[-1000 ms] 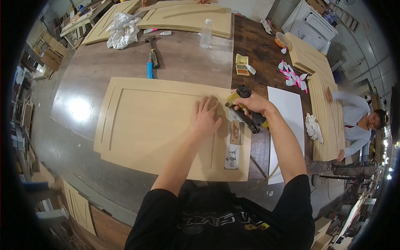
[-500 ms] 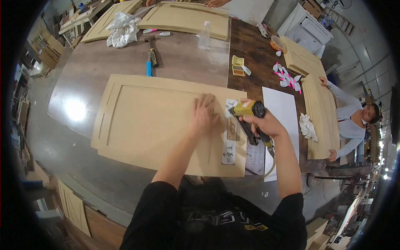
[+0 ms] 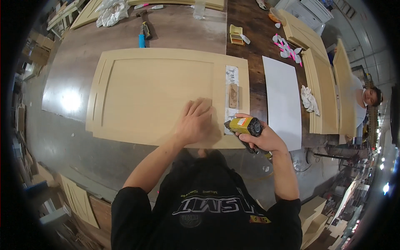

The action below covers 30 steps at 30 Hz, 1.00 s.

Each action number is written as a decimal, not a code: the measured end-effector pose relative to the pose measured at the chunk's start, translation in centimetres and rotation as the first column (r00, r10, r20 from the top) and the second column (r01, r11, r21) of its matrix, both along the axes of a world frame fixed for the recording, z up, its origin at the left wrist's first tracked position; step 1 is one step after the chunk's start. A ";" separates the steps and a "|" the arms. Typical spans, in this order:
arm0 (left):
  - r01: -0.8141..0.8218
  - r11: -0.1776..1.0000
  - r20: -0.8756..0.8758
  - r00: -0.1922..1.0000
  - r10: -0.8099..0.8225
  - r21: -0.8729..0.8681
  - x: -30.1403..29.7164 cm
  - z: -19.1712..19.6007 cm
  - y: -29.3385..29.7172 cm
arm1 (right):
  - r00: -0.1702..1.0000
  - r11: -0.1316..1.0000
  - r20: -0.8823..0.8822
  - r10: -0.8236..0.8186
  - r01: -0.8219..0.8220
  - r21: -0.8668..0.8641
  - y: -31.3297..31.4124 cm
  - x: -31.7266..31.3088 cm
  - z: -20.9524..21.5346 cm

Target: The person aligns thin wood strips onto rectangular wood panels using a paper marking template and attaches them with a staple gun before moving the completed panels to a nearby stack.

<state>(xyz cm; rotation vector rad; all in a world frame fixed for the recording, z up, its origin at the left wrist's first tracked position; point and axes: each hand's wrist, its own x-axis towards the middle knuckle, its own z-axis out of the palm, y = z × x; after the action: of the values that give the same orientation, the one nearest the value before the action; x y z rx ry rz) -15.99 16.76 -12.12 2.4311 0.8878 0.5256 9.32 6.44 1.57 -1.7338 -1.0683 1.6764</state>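
Observation:
A pale wooden cabinet door [image 3: 150, 89] with a recessed middle lies flat on the workbench. My left hand [image 3: 196, 123] rests on it near the right side of the recess, palm down, fingers stretched out. Gripped in my right hand [image 3: 271, 139] is a yellow and black nail gun [image 3: 245, 126]. Its nose sits over the near end of a white marked strip [image 3: 232, 75] along the door's right border; whether it touches cannot be seen. On that strip lies a small brown wood block [image 3: 233, 96].
Beyond the door are a hammer [image 3: 145, 30], a crumpled white cloth [image 3: 112, 12] and a clear bottle [image 3: 199, 9]. To the right lie a white sheet [image 3: 282, 100], a yellow box [image 3: 236, 35], pink-tipped bottles [image 3: 287, 51] and stacked panels [image 3: 324, 91]. A co-worker [image 3: 368, 96] stands behind them.
The nail gun has moved to the strip's near end. My left hand has shifted nearer me. The view has shifted. Across the bench, the co-worker's panel is now raised on edge.

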 end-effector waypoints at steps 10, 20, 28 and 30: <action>-0.040 0.999 0.051 0.998 0.041 -0.011 -0.3 -0.3 -0.4 | 0.965 0.983 0.191 0.180 -0.171 -0.060 1.4 -2.3 -0.6; -0.023 1.000 -0.006 1.000 0.023 -0.005 0.0 -0.4 -0.3 | 0.963 0.980 0.198 0.181 -0.159 -0.121 1.9 -1.9 -0.2; -0.021 1.000 -0.042 0.999 0.021 0.002 -0.2 -0.4 -0.4 | 0.976 0.997 0.205 0.075 -0.073 -0.017 0.6 -0.7 -0.6; -0.022 1.000 -0.109 0.994 0.022 -0.005 0.0 0.2 -0.4 | 0.978 0.982 0.106 -0.179 0.171 0.076 -0.3 2.7 -2.2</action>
<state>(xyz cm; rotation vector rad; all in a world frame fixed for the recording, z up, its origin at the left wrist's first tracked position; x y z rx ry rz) -16.03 16.36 -11.93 2.4664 0.9603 0.4010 12.05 6.12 -0.61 -1.8398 -0.9768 1.4353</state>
